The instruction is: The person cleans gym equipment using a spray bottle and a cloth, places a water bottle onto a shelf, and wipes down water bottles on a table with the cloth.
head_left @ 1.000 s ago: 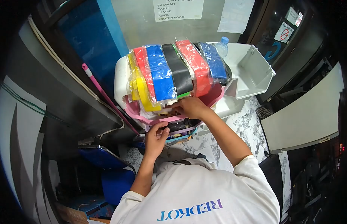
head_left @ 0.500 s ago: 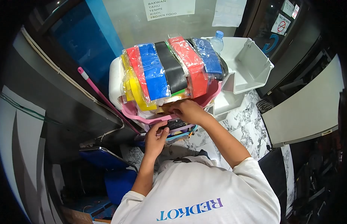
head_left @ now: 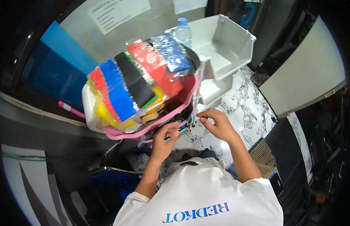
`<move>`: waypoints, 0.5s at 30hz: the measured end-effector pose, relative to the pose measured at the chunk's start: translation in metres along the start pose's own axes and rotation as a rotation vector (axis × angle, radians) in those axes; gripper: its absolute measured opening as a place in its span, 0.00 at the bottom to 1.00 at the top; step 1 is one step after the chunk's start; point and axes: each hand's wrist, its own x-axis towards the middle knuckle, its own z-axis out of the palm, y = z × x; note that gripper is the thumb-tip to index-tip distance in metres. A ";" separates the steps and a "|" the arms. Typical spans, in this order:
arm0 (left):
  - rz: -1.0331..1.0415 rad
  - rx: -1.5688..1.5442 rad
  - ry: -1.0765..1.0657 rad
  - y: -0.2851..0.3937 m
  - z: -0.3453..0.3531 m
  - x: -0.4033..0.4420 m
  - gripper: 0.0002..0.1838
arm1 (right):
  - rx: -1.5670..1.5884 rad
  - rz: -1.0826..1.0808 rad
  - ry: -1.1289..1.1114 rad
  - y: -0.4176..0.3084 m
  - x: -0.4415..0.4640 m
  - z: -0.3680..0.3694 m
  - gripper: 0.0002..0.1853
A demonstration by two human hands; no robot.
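Observation:
A pink basket [head_left: 124,135] is heaped with flat plastic-wrapped packs: a blue pack [head_left: 116,90], a black one [head_left: 131,73], a red one [head_left: 154,66] and a dark blue one [head_left: 170,52]. Inside its near rim lies a tan ring like a tape roll [head_left: 149,118]. My left hand [head_left: 163,141] is just in front of the rim, thumb and fingers apart and nothing visible in them. To the right of the basket hovers my right hand [head_left: 219,126], loosely curled with fingers apart and no object visible. Beneath the pink rim, more baskets and their contents are partly hidden.
White bins [head_left: 220,49] stand behind on the right, beside a plastic bottle [head_left: 183,33]. A pink pole [head_left: 71,109] leans at the left. Ribbed cardboard [head_left: 263,154] lies at the right on the marble-patterned floor [head_left: 239,116].
My right hand has come out of the basket and moved right, away from the rim. The left hand remains near the basket's front. The view has turned, shifting the basket leftward.

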 end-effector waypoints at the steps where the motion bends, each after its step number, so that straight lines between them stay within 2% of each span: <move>1: 0.000 0.003 -0.022 0.001 0.009 0.004 0.17 | -0.020 0.083 0.011 0.003 -0.008 -0.009 0.10; 5: 0.019 -0.049 -0.108 0.001 0.046 0.027 0.16 | 0.007 0.097 0.148 0.034 -0.039 -0.031 0.10; 8: 0.042 0.049 -0.304 0.003 0.074 0.040 0.17 | 0.004 0.193 0.224 0.035 -0.065 -0.049 0.10; 15: 0.016 -0.026 -0.639 -0.002 0.136 0.052 0.18 | -0.036 0.412 0.413 0.021 -0.138 -0.060 0.10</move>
